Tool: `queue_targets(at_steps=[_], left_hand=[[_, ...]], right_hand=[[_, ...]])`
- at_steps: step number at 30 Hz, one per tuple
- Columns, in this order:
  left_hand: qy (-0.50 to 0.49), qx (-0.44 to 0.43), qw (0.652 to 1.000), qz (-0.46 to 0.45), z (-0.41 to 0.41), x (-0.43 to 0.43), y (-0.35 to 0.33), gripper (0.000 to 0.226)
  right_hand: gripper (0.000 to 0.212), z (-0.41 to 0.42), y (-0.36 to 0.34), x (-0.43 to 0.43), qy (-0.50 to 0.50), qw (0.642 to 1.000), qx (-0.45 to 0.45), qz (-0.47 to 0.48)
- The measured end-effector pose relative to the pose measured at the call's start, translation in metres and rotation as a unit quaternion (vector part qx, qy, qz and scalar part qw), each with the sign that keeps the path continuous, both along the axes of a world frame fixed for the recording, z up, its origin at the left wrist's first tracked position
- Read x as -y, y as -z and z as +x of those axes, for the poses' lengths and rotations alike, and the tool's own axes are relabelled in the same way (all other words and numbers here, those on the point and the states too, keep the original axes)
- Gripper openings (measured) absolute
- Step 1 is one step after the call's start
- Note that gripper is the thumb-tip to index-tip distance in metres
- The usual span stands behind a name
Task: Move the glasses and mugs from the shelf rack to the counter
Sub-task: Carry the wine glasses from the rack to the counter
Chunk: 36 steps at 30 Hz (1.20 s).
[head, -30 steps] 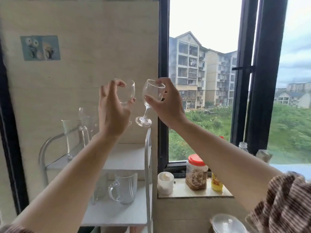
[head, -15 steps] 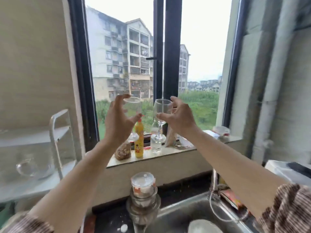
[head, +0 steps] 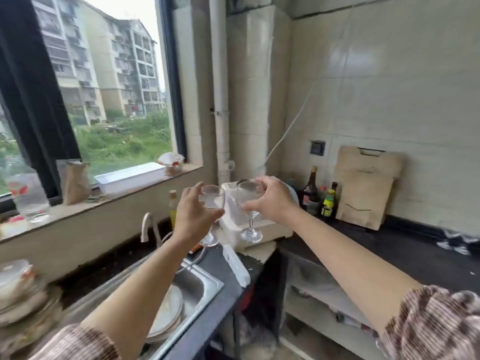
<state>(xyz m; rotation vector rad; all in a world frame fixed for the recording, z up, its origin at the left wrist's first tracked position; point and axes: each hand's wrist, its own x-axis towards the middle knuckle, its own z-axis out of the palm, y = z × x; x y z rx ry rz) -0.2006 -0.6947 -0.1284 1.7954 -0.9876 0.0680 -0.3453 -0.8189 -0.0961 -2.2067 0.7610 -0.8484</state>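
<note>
I carry two clear stemmed wine glasses in the air, side by side. My left hand (head: 194, 216) grips the bowl of the left wine glass (head: 213, 200), whose foot shows just below my wrist. My right hand (head: 272, 201) holds the bowl of the right wine glass (head: 246, 196) from the right side; its stem and round foot hang free below. Both glasses hover above the corner where the sink meets the black counter (head: 405, 253). The shelf rack is out of view.
A steel sink (head: 200, 287) with plates lies below my left arm, with a faucet (head: 146, 226) behind it. A white box (head: 233, 227) stands in the corner. Sauce bottles (head: 320, 198) and a wooden cutting board (head: 363, 188) lean at the back wall. Jars and bags line the windowsill (head: 104, 201).
My view has swung right from the shelf rack, past the window, to the counter corner. Both hands have carried the wine glasses along, keeping the same grip.
</note>
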Motion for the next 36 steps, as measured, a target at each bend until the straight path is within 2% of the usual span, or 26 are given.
queue_targets(at_steps=[10, 14, 17, 20, 23, 28, 36], left_hand=[[0.244, -0.039, 0.968, 0.040, -0.173, 0.223, 0.042, 0.064], [0.321, -0.068, 0.943, 0.052, -0.238, 0.306, 0.054, 0.073], [0.371, -0.074, 0.924, 0.063, -0.281, 0.367, 0.064, 0.074], [0.400, -0.074, 0.909, 0.086, -0.317, 0.428, 0.076, 0.070], [0.424, -0.061, 0.897, 0.108, -0.348, 0.471, 0.087, 0.072], [0.483, -0.054, 0.860, 0.153, -0.413, 0.548, 0.110, 0.068], [0.493, -0.061, 0.845, 0.197, -0.493, 0.641, 0.149, 0.070]], right_hand=[[0.067, -0.216, 0.039, 0.145, 0.231, 0.971, -0.032, 0.044], [0.054, -0.285, 0.052, 0.203, 0.305, 0.950, -0.033, 0.054], [0.059, -0.327, 0.064, 0.251, 0.353, 0.933, -0.027, 0.072], [0.067, -0.363, 0.082, 0.297, 0.393, 0.914, -0.023, 0.101], [0.064, -0.391, 0.099, 0.326, 0.422, 0.899, -0.028, 0.115], [0.074, -0.452, 0.123, 0.385, 0.472, 0.869, -0.034, 0.144], [0.078, -0.530, 0.161, 0.479, 0.481, 0.858, -0.046, 0.172]])
